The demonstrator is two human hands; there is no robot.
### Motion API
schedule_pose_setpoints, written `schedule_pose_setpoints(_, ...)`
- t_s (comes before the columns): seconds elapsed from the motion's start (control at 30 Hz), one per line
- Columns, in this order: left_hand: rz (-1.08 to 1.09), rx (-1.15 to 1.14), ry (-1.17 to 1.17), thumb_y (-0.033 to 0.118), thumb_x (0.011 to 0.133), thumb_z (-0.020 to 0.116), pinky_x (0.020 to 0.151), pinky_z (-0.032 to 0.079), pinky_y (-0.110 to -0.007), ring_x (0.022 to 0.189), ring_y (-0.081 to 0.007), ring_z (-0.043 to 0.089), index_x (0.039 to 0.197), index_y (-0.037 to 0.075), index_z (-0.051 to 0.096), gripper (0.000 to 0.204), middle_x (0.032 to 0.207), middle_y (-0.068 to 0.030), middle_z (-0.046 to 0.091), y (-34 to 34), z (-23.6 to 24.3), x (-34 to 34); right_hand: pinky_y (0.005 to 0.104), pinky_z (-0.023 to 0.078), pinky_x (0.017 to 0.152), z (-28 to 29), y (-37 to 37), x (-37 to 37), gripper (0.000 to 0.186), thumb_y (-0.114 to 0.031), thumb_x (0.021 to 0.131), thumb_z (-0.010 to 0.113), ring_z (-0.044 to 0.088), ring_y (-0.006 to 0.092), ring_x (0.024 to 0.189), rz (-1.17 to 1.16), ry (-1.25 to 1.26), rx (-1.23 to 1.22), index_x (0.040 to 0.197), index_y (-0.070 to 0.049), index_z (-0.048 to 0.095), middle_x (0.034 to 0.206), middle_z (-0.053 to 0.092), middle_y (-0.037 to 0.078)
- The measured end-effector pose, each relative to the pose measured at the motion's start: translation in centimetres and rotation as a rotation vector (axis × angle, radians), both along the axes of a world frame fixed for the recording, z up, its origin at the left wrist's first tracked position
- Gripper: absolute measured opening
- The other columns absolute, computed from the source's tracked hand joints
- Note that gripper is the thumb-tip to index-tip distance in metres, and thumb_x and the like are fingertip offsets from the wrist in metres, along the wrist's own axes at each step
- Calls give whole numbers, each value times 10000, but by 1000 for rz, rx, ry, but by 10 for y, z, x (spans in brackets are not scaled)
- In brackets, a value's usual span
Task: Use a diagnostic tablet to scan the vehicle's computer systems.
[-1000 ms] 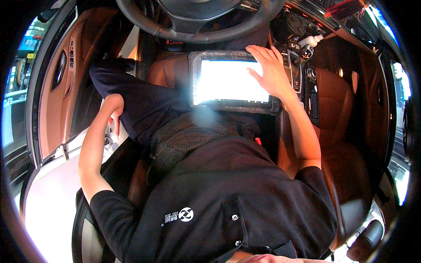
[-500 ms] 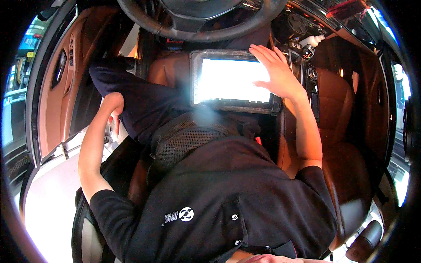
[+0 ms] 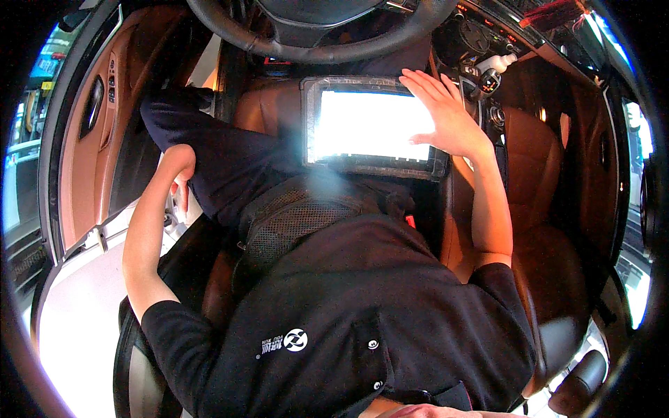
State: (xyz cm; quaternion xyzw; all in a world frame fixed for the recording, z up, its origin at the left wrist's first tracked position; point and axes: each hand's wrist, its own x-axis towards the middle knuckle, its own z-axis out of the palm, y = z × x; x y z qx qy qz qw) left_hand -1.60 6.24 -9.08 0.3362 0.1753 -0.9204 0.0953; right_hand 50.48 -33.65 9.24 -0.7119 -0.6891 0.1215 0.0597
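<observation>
A tablet (image 3: 376, 168) in a thick black case lies across my lap, its bright screen washed out to white. My right hand (image 3: 446, 118) rests over the tablet's right edge, fingers stretched out toward the far right corner and thumb reaching onto the screen. My left hand (image 3: 182, 171) is bent at the wrist beside my left thigh, next to the open door side. Its back and wrist show, with a finger or two hanging down; the rest is hidden, and I see nothing held in it.
Ahead is a black steering wheel (image 3: 327, 50). On the right are the gear lever (image 3: 490, 82), a white bottle (image 3: 503, 64) and a brown passenger seat (image 3: 529, 160). The brown door panel (image 3: 87, 160) stands swung out at left. A black mesh pouch (image 3: 296, 216) lies at my waist.
My right hand has shifted slightly to the right, its thumb drawing back toward the screen's right edge. The left hand and the tablet stay almost where they were.
</observation>
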Motion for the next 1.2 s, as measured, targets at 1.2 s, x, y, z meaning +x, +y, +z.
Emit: schedule_pose_setpoints(1.2, 127, 33, 100, -2, 956, 328, 1134, 413, -269, 1488, -39, 453, 1691, 643, 362, 979, 1826, 73, 312, -16, 13, -22, 559, 165, 1382, -21, 15, 6, 803, -280, 988, 801, 408, 323, 1629, 15, 41, 123, 1691, -118, 449, 1719, 500, 130)
